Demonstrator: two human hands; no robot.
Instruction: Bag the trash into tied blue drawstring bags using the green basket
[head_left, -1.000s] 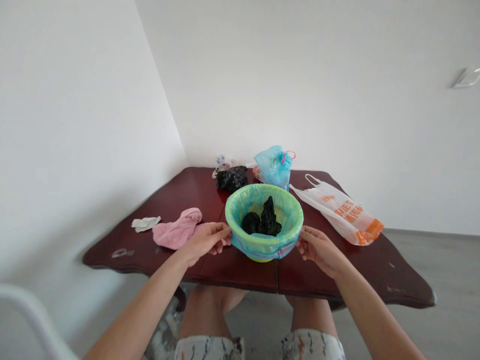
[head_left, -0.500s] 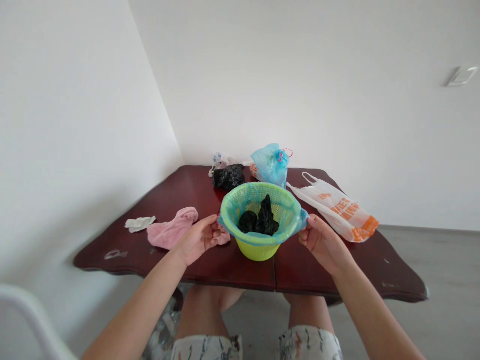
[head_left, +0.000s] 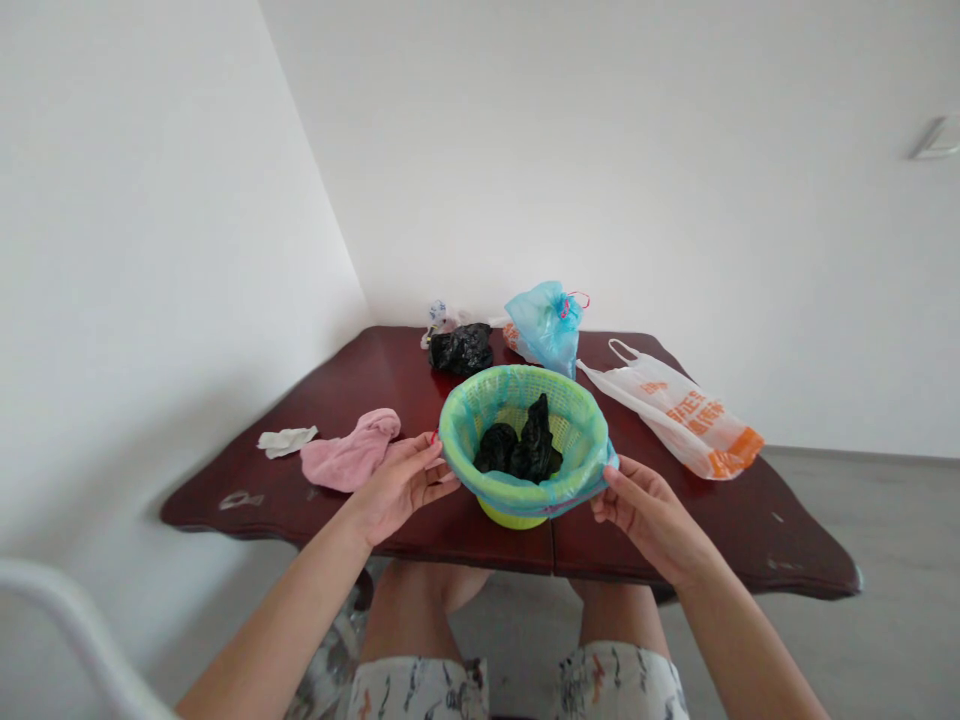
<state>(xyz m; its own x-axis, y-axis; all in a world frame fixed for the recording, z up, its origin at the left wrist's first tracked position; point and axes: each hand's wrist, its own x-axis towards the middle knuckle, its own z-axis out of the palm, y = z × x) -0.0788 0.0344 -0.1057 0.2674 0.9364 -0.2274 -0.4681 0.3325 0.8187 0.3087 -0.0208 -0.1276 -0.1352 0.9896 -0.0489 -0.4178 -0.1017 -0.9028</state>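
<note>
A yellow-green plastic basket [head_left: 517, 521] stands near the front of the table, lined with a thin blue drawstring garbage bag [head_left: 577, 484] folded over its rim. Inside the liner lie crumpled black pieces [head_left: 534, 440], perhaps plastic or cloth. My left hand [head_left: 401, 485] pinches the bag's edge at the left side of the rim, where a bit of red drawstring shows. On the right side, my right hand [head_left: 645, 510] has thumb and fingers closed on the bag's edge, just below the rim.
A pink cloth [head_left: 352, 455] and a white tissue [head_left: 287, 441] lie left on the dark red table [head_left: 300, 510]. Behind the basket are a black plastic bag [head_left: 461, 349] and a tied blue bag [head_left: 546, 325]. A white-and-orange shopping bag [head_left: 682, 410] lies right.
The bag's edge, earlier pulled outward on both sides, now sits closer around the basket, its front hanging lower below the rim. My right hand has moved slightly down and inward.
</note>
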